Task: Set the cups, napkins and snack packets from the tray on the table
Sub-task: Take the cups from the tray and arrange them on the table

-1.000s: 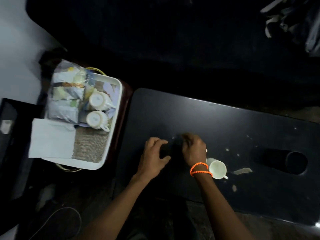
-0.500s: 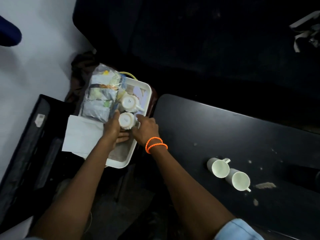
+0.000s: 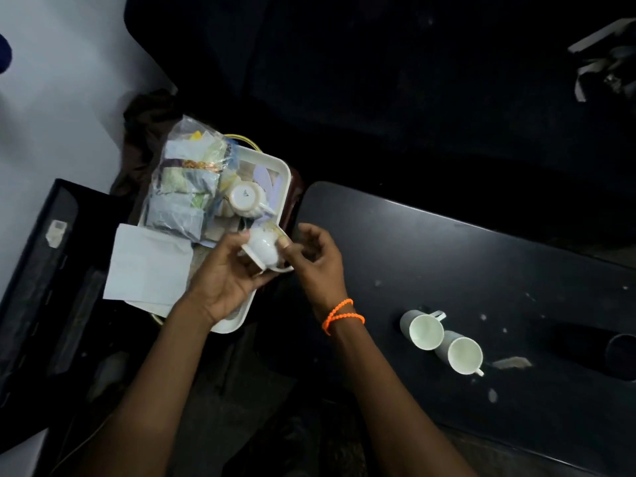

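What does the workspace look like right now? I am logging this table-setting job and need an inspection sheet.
Surface: dark table, pale specks and scraps on it.
Job's things: two white cups touching on the table; a third white cup held over the white plastic tray; a fourth, upside down, on the tray; clear bag of snack packets; white napkins.
Clutter: dark cylinder lying on the table.
Grippers: left hand grips the third cup; right hand touches it.
Cables: yellow cord behind the tray.
Surroundings: black case, white wall.
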A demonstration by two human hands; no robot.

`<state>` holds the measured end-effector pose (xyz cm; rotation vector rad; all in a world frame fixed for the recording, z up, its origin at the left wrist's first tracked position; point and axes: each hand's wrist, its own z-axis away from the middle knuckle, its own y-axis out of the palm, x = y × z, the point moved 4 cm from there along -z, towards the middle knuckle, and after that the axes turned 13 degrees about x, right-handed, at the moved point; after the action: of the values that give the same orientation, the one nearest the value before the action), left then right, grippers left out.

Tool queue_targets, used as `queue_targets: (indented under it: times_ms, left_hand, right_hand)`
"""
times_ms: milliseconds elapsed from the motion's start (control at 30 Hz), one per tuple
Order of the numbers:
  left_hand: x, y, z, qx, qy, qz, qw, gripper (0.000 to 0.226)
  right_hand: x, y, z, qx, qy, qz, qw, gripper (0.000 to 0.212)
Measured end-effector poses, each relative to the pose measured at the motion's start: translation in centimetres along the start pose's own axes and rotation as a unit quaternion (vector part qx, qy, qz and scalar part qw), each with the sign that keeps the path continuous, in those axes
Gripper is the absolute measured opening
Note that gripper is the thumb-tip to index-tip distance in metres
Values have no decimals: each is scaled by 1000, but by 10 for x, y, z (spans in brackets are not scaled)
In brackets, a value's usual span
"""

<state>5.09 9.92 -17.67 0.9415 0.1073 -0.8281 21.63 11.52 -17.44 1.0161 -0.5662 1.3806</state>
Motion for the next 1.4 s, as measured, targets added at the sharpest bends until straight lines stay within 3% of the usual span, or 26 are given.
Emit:
queue_targets:
  times_ms: [133, 200, 367, 633, 800, 1033, 1233, 1400]
  left_hand:
    - [42, 32, -11, 72, -54, -2, 996, 46]
    - [62, 44, -19, 92, -71, -18, 993, 41]
    - [114, 63, -33, 62, -78, -222, 970, 31]
    - [194, 76, -44, 91, -138, -471, 867, 26]
    - [223, 65, -48, 89, -168, -482, 855, 26]
    - [240, 59, -54, 72, -174, -474, 860, 23]
    - [250, 65, -59, 81, -166, -509, 841, 25]
    - [245, 58, -60, 54, -162, -498, 850, 30]
  right_hand:
    - [-2, -31, 19, 75, 19, -60, 995, 48]
    - [-2, -53, 31, 58, 6, -44, 997, 47]
    - [-22, -94, 73, -105, -1, 73, 992, 65]
    - [-94, -124, 136, -390, 33, 37, 919, 71]
    - [-119, -123, 143, -478, 72, -48, 874, 59]
    - [-133, -131, 147, -487, 98, -41, 867, 54]
    - [-140, -138, 146, -504, 105, -24, 857, 58]
    - [-144, -135, 151, -548, 147, -21, 823, 86]
